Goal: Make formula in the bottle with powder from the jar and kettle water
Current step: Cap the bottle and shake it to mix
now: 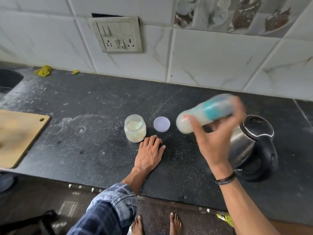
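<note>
My right hand (213, 133) grips the baby bottle (199, 114), held nearly on its side above the counter and motion-blurred. The bottle has a teal collar and milky liquid in its base end. The open powder jar (135, 128) stands upright in the middle of the counter with pale powder and a scoop inside. Its round white lid (161, 124) lies flat just right of it. My left hand (149, 152) rests flat on the counter, fingers spread, just in front of the jar. The steel kettle (252, 143) with a black lid and handle stands at the right, behind my right hand.
The dark stone counter (84, 133) runs to a tiled wall with a socket panel (118, 34). A wooden cutting board (17, 136) lies at the left edge, a sink (8, 78) at the far left, and a yellow cloth (43, 70) by the wall.
</note>
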